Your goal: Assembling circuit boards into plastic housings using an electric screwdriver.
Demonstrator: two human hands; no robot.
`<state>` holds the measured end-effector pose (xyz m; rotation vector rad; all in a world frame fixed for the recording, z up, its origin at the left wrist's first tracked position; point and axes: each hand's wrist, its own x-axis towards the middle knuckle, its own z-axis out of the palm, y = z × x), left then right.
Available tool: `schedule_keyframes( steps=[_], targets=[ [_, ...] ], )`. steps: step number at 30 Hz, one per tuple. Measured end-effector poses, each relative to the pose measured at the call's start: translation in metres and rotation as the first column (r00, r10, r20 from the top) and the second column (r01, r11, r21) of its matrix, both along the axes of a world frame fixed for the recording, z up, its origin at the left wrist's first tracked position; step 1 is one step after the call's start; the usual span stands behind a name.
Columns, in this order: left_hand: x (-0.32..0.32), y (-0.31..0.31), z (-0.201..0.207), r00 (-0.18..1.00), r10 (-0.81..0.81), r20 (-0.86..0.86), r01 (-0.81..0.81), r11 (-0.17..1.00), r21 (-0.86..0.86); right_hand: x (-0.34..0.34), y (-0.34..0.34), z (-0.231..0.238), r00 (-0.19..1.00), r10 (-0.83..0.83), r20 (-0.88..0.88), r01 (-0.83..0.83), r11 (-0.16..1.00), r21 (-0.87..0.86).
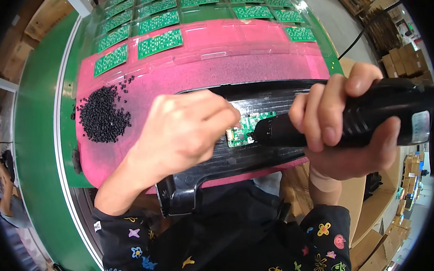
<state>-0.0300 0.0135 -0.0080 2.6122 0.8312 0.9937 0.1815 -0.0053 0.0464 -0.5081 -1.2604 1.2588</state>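
The circuit board (248, 124) is green, tool (387, 111) and housing (220, 162) black, mat (215, 65) pink, sleeves (326, 242) flower-patterned black.

The housing (247, 159) is glossy plastic — the pink mat (151, 86) looks matt.

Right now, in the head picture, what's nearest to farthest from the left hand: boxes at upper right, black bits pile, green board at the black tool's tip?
1. Green board, just right of the left hand.
2. Black bits pile, to its left.
3. Boxes, far upper right.
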Motion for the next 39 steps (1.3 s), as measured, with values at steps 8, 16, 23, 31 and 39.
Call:
schedule_keyframes(
  steps=[8, 16, 23, 31, 39],
  targets=[
    [0.004, 0.001, 0.001, 0.994, 0.099, 0.035, -0.095, 0.988, -0.122, -0.015, -0.012, -0.018, 0.995, -0.066, 0.076, 0.073, 0.994, -0.084],
    [0.002, -0.004, 0.002, 0.989, 0.129, -0.070, -0.144, 0.949, -0.282, -0.019, 0.005, -0.023, 0.935, 0.340, 0.099, -0.346, 0.937, 0.048],
    [-0.006, -0.001, -0.008, 0.976, 0.038, -0.214, -0.100, 0.954, -0.284, -0.027, -0.009, -0.011, 0.919, 0.233, 0.318, -0.206, 0.972, -0.118],
    [-0.008, 0.001, -0.007, 0.956, -0.090, -0.280, -0.006, 0.946, -0.325, -0.032, -0.021, -0.006, 0.983, 0.016, 0.181, 0.004, 0.994, -0.113],
    [0.001, 0.002, -0.003, 0.979, -0.190, 0.074, 0.199, 0.967, -0.157, -0.009, -0.004, 0.006, 0.991, 0.040, -0.129, -0.005, 0.966, 0.258]
  ],
)
